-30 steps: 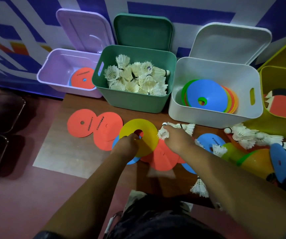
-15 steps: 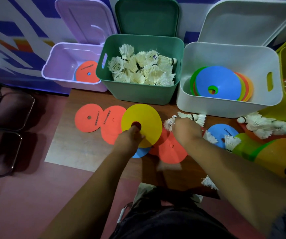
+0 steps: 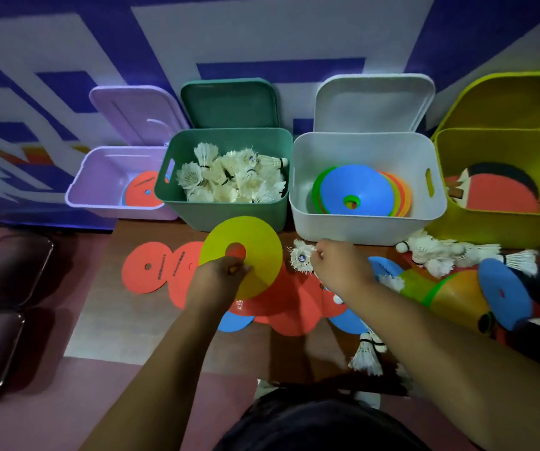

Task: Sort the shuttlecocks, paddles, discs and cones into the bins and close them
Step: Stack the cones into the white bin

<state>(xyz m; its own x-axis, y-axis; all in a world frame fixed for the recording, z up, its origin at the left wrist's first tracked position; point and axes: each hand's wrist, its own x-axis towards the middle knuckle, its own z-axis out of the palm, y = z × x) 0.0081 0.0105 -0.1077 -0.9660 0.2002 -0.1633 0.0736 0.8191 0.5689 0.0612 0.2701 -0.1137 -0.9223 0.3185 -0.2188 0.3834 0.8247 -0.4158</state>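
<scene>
Head view: the left hand [image 3: 216,283] is gripping a yellow cone [image 3: 246,242] by its near rim, above the orange discs [image 3: 146,266] toward the desk's far edge; the right hand [image 3: 340,268] is pinching a shuttlecock [image 3: 301,257] just before the white bin [image 3: 359,227]. The paths are probably crossing, so cone into white bin first, then shuttlecock into the green bin [image 3: 229,211], is looking safest.

Person, head view | left hand [image 3: 220,275] and right hand [image 3: 337,265]: bare, forearms uncovered as far as the frame shows | dark garment [image 3: 311,424], lower centre: blackish, softly folded | pale patch [image 3: 369,398] at its upper edge: possibly footwear, unclear
</scene>
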